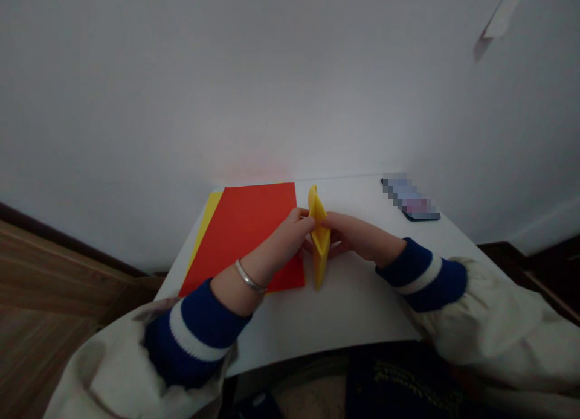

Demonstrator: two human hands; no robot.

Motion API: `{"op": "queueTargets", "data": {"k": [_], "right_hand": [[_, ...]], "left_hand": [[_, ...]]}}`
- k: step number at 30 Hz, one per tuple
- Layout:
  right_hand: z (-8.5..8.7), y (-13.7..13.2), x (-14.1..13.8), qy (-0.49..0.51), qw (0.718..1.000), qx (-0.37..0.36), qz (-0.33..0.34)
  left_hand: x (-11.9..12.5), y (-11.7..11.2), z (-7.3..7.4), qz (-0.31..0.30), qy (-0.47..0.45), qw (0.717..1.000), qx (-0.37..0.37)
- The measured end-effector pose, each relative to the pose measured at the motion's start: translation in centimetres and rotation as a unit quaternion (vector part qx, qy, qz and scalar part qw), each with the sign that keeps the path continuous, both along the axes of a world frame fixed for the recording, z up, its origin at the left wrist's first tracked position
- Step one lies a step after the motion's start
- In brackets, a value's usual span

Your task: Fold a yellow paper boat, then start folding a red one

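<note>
A folded piece of yellow paper point(319, 235) stands on edge above the white table point(344, 304), pointed at both ends. My left hand point(290, 233) pinches its left side with thumb and fingers closed. My right hand point(351, 235) pinches its right side, fingers closed on the paper. A silver bangle sits on my left wrist.
A red paper sheet point(247, 226) lies on the table's left part, over a yellow sheet point(206, 223) whose edge shows. A dark phone point(419, 214) rests at the table's far right. A white wall stands behind; wooden floor point(49, 298) shows on the left.
</note>
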State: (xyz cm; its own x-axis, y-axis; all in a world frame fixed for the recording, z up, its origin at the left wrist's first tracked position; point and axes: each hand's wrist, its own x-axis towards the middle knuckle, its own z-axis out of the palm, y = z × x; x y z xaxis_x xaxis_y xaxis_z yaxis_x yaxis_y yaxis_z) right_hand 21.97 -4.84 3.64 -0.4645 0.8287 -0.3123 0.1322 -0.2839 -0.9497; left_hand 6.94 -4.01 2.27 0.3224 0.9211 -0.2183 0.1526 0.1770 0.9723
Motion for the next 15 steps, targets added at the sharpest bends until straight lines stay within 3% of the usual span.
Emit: {"op": "queueTargets", "data": {"k": [3, 7, 15], "right_hand": [[-0.62, 0.20, 0.21, 0.052, 0.998, -0.022, 0.004], [-0.78, 0.27, -0.01, 0.085, 0.994, -0.036, -0.051], [-0.86, -0.01, 0.07, 0.144, 0.987, -0.055, -0.035]], "left_hand": [[0.21, -0.06, 0.17, 0.016, 0.033, 0.999, -0.010], [0.40, 0.07, 0.00, 0.006, 0.032, 0.999, -0.017], [0.20, -0.32, -0.37, -0.034, -0.099, 0.994, -0.010]]}}
